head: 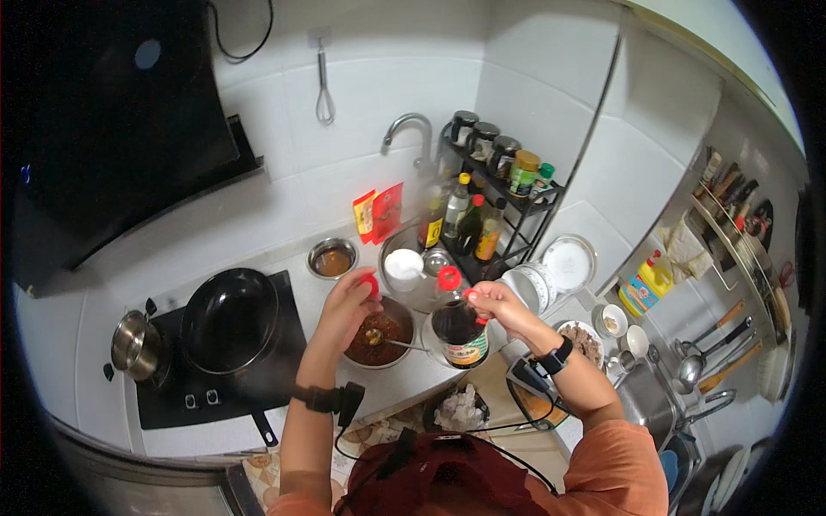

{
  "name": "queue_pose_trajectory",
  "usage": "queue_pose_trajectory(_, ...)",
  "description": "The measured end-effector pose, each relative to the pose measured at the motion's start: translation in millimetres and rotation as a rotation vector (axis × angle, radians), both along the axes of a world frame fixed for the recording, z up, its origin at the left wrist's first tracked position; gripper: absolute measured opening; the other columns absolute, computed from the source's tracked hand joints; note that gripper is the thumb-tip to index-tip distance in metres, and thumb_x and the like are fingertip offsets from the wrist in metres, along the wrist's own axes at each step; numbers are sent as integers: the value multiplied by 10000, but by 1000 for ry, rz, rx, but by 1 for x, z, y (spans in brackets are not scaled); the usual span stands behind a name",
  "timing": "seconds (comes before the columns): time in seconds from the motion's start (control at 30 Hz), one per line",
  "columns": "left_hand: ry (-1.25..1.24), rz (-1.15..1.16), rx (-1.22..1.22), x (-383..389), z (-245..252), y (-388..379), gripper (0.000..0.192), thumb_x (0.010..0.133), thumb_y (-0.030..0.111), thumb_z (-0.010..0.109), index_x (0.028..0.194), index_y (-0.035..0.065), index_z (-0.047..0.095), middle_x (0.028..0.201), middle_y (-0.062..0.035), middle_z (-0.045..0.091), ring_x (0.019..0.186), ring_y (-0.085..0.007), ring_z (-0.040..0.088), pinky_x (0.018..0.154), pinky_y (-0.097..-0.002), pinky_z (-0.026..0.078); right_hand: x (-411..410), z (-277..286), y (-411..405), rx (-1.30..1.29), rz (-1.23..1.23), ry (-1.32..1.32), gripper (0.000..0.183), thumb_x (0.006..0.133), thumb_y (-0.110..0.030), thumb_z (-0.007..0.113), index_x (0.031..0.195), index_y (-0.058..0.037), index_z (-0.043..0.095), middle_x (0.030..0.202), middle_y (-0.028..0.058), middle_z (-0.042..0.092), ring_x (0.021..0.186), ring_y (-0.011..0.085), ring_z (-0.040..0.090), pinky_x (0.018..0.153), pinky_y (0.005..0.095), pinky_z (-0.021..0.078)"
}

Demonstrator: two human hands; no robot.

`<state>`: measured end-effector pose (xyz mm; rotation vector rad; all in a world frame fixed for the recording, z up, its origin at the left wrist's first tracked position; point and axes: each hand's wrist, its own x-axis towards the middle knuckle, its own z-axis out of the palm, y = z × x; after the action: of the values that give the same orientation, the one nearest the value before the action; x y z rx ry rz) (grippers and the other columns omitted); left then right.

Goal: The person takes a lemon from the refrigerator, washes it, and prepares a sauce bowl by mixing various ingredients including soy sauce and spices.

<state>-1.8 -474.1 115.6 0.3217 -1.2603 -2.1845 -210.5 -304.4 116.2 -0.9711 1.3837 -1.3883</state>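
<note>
My right hand (500, 306) grips the red handle of a large bottle of dark soy sauce (459, 332), held upright above the counter's front part. The bottle's red neck ring (450, 278) faces up. Between the fingers of my left hand (353, 303) is a red bottle cap (370, 284), to the left of the bottle. Below that hand stands a metal bowl (408, 316) of reddish-brown chopped mixture (387, 329), with a metal spoon (403, 344) resting in it. My left fingers partly cover the bowl's rim.
Left, a black wok (229, 322) and a steel pot (137, 348) stand on the hob. Behind the bowl are a small bowl of brown liquid (332, 258), a white cup (404, 266) and red packets (387, 213). Bottles and a black rack (516, 200) fill the corner; a plate of meat (581, 342) sits right.
</note>
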Motion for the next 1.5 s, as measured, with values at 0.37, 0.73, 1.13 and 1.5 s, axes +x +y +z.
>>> queue_pose_trajectory(0.37,-472,479,19,97,-166,0,305,731,22,544,1021,11,449,855,-65,523,825,-160,523,754,-266,424,-4,-8,2,38,-99,-8,163,796,-180,503,688,-60,479,586,-49,401,489,31,289,451,179,225)
queue_pose_trajectory(0.73,-997,570,-706,67,-274,-14,328,636,101,624,943,71,511,924,-122,483,884,-267,463,745,-361,386,-10,-22,-1,78,-105,3,161,805,-160,494,707,-33,488,560,-42,383,483,42,277,450,189,219)
queue_pose_trajectory(1.13,-681,628,-401,58,-185,10,254,702,39,534,937,45,437,888,-69,455,730,-135,442,638,-218,379,-20,-25,5,53,-145,-17,165,804,-168,497,706,-36,477,541,-51,350,474,46,252,443,194,201)
queue_pose_trajectory(1.5,-280,-100,961,-77,-203,75,333,844,148,409,1135,25,303,1185,-142,307,1052,-230,366,859,-344,352,-33,-25,11,-1,-148,-18,165,805,-161,491,715,-23,488,514,-57,333,466,43,249,442,194,201)
